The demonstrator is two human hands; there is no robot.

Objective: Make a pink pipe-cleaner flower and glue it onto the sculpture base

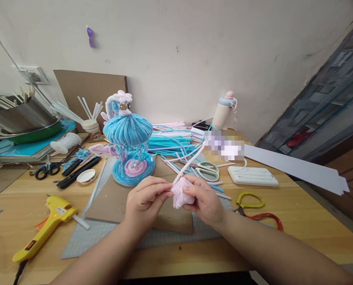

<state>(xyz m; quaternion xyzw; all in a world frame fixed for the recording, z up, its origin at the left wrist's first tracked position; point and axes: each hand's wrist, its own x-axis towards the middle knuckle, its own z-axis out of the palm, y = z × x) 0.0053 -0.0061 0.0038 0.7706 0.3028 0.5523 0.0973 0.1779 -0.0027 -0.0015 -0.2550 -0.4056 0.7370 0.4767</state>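
Above the cardboard sheet (111, 198), a small bundle of pale pink pipe cleaner (180, 194) is between my two hands. My right hand (206, 198) grips the bundle from the right, fingers wrapped round it. With thumb and index finger, my left hand (149, 198) pinches its left edge, where a long pale pink stem (189, 162) rises toward the upper right. Just beyond my left hand stands a blue and pink pipe-cleaner jellyfish figure (128, 128) on a round coiled base (119, 178).
A yellow glue gun (57, 213) lies at left; red-and-yellow-handled cutters (253, 209) lie at right. Behind my hands are green-handled scissors (208, 171) and blue pipe cleaners (170, 145). A white power bank (253, 177) and a bottle (224, 111) are on the right.
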